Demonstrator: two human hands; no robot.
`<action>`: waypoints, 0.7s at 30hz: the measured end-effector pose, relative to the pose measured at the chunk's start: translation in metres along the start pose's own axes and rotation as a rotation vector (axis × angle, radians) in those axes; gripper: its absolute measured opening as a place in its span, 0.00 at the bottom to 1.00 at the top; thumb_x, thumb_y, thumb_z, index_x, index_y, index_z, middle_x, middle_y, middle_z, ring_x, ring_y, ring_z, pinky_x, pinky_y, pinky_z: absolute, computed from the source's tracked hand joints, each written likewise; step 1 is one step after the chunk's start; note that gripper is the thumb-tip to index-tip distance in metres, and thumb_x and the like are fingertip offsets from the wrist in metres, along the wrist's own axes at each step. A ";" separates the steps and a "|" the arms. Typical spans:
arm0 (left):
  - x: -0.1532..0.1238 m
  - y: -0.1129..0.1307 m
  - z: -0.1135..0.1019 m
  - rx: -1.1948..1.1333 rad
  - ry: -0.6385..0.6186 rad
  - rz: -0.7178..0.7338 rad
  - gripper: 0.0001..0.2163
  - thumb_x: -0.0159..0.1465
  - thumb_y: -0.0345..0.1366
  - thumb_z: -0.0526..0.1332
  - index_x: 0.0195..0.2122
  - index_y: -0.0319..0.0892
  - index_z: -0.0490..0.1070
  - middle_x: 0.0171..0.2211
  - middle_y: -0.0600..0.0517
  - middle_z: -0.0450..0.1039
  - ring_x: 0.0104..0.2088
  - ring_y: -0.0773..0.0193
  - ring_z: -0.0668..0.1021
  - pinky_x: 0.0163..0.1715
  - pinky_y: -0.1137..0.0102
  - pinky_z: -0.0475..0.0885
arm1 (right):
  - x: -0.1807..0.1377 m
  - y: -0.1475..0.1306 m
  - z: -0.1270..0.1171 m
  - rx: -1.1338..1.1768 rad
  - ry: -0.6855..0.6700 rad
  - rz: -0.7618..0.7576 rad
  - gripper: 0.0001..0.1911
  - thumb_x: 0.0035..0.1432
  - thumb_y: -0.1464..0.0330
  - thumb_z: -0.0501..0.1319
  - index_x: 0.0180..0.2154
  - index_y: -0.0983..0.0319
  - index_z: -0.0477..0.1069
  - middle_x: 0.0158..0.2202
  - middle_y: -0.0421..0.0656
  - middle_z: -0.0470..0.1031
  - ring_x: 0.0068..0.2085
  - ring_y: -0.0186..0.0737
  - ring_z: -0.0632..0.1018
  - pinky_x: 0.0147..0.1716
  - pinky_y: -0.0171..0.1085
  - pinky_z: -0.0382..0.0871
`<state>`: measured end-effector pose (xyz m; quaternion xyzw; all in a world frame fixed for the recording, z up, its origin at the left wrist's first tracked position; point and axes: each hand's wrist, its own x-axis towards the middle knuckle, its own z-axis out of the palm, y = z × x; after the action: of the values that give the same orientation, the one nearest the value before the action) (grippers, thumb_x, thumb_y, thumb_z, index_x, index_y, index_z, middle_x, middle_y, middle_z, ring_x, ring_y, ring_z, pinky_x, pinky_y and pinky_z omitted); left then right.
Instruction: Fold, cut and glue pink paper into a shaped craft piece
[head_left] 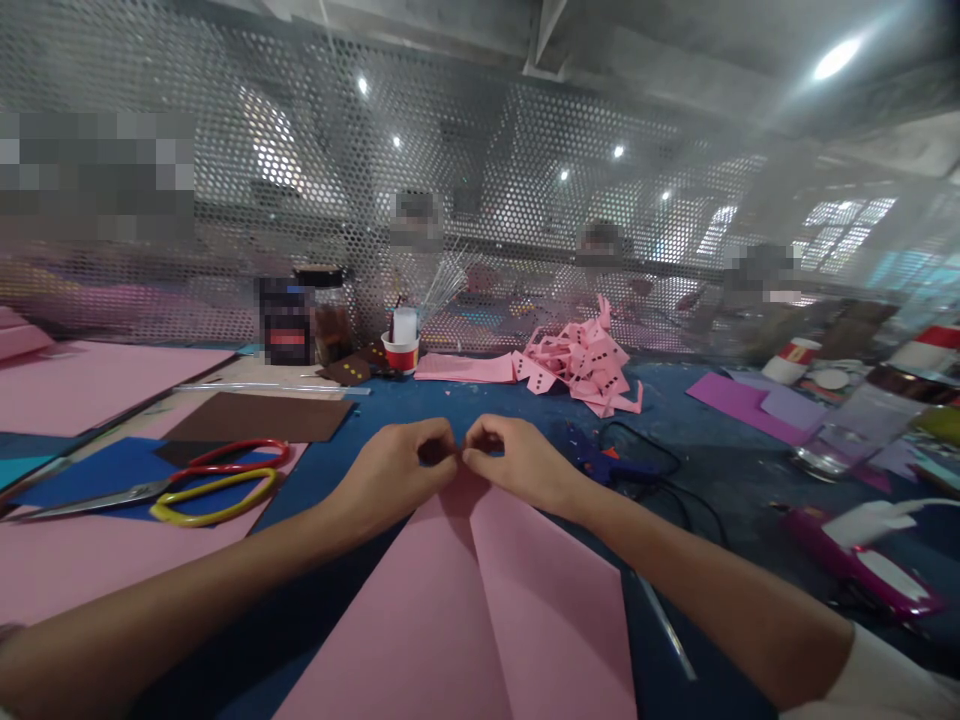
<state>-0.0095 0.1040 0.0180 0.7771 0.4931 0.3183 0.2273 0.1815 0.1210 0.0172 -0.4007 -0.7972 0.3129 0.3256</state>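
Observation:
A large sheet of pink paper (420, 620) lies in front of me, its right side folded over so that a slanting edge runs up to a narrow far end. My left hand (409, 460) pinches that far end with thumb and forefinger. Close beside it, my right hand (514, 455) pinches the same end from the right. The fingertips of both hands nearly meet, and they cover the tip of the paper.
Scissors (217, 485) with red and yellow handles lie left on coloured sheets. A blue glue gun (615, 465) with a black cord and a magenta tool (862, 560) lie right. Pink cut-outs (577, 360) are heaped at the back, beside a paper cup (401, 352). A clear jar (855, 430) stands right.

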 end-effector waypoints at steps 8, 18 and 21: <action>0.004 -0.005 0.002 -0.093 -0.014 -0.051 0.05 0.57 0.34 0.58 0.29 0.43 0.73 0.28 0.57 0.74 0.31 0.63 0.74 0.33 0.69 0.65 | -0.001 0.000 0.001 -0.115 0.040 0.013 0.03 0.58 0.71 0.61 0.33 0.61 0.74 0.33 0.41 0.80 0.36 0.36 0.78 0.39 0.36 0.68; 0.002 -0.005 0.002 -0.140 -0.025 -0.034 0.04 0.56 0.33 0.58 0.28 0.42 0.72 0.27 0.57 0.72 0.31 0.63 0.73 0.33 0.69 0.65 | -0.003 -0.002 0.005 -0.063 0.054 -0.018 0.02 0.56 0.73 0.61 0.32 0.61 0.72 0.31 0.38 0.76 0.34 0.35 0.76 0.37 0.34 0.66; 0.001 -0.004 0.002 -0.141 -0.005 -0.024 0.04 0.57 0.33 0.58 0.28 0.43 0.72 0.28 0.56 0.73 0.33 0.63 0.74 0.35 0.69 0.67 | -0.002 0.002 0.007 -0.009 0.057 -0.025 0.02 0.56 0.72 0.61 0.31 0.61 0.71 0.30 0.37 0.75 0.33 0.34 0.74 0.36 0.33 0.66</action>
<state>-0.0096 0.1067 0.0145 0.7540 0.4782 0.3474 0.2867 0.1780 0.1189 0.0109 -0.4009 -0.7941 0.2936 0.3500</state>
